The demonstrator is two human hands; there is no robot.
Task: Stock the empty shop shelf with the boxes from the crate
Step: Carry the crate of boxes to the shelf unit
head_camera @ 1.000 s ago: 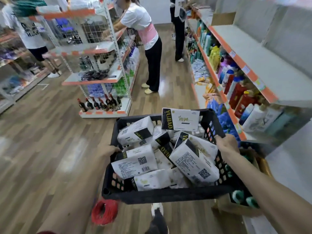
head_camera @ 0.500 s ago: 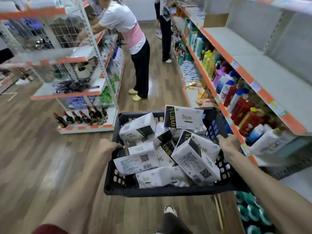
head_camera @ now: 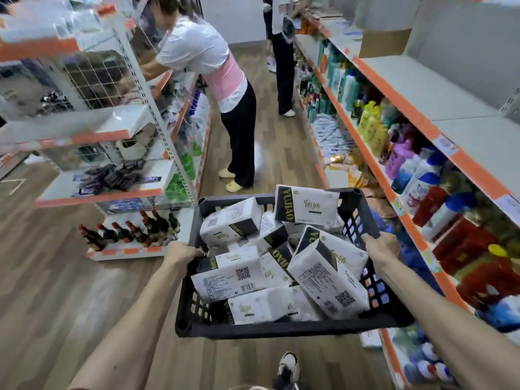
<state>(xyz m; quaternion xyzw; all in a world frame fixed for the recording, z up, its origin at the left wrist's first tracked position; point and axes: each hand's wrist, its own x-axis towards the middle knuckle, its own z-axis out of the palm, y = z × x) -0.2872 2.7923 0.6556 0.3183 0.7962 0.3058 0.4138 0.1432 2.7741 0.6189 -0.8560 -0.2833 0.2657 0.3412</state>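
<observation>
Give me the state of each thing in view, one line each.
crate: lifted off the floor, loaded.
boxes: jumbled inside the crate.
left hand: grips crate's left rim.
right hand: grips crate's right rim.
top right shelf: mostly bare.
bottles: upright, filling the shelf below.

The black crate (head_camera: 281,330) carried a jumbled heap of white boxes (head_camera: 230,273), one propped upright at its far wall
</observation>
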